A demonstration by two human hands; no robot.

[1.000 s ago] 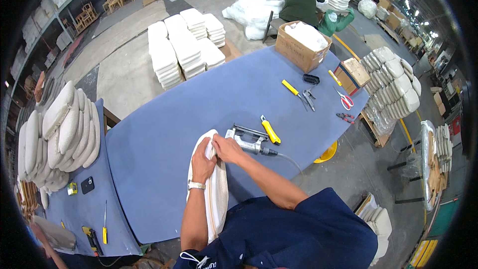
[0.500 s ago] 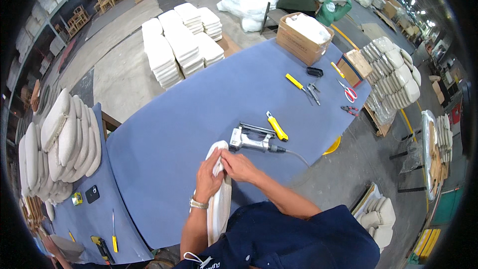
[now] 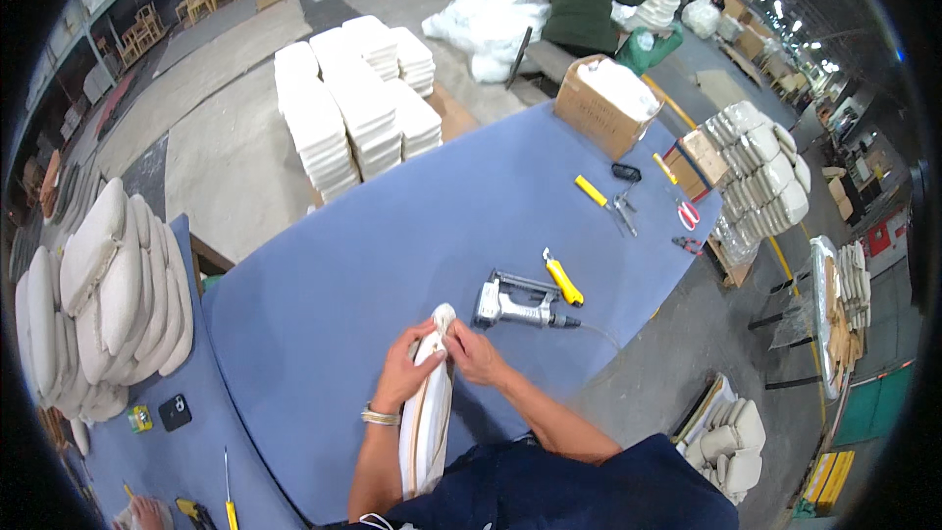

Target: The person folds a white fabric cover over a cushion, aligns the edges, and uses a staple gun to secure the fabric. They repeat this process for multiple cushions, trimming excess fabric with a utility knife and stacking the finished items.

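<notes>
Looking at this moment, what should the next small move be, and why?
Probably a gentle tug by the right hand to smooth the far end of the pale cushion: the fabric there looks gathered, that hand is at its edge, and the left hand holds the opposite side.

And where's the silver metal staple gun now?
In the head view, the staple gun lies right of centre on the blue table, just beyond the right hand, beside the yellow utility knife.

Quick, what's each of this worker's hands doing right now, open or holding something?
Left hand: closed on the pale cushion, near its far end.
Right hand: closed, gripping the same cushion's far end.
</notes>
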